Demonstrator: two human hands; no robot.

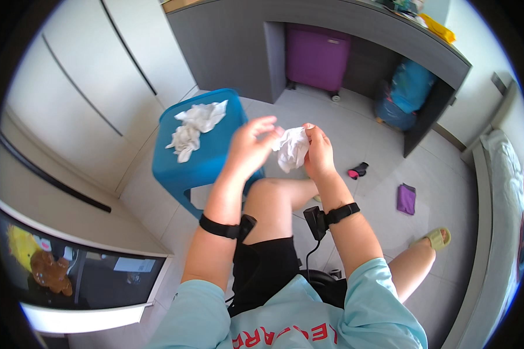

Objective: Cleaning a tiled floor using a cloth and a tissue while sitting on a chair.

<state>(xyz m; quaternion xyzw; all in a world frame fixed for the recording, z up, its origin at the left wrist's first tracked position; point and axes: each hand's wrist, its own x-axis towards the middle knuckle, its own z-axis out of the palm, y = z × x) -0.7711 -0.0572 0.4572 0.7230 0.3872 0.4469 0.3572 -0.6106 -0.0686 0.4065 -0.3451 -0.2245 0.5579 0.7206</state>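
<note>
A crumpled white cloth or tissue point(291, 153) hangs in the air above my knees. My right hand point(319, 150) pinches its right side between thumb and fingers. At the cloth's left edge, my left hand point(254, 143) is blurred with its fingers apart; whether the fingertips touch the cloth is unclear. Left of my hands stands a blue plastic stool point(218, 150). Two more crumpled white pieces lie on its seat, a spread one point(205, 115) at the back and a bunched one point(185, 140) nearer the front left.
A purple cloth item point(406, 199) and a small black-and-pink item point(358, 171) lie on the tiled floor to the right. Under the grey desk point(231, 48) are a purple suitcase point(318, 59) and blue bags point(410, 87). An open drawer point(87, 312) holds plush toys at lower left. A bed point(502, 174) borders the right.
</note>
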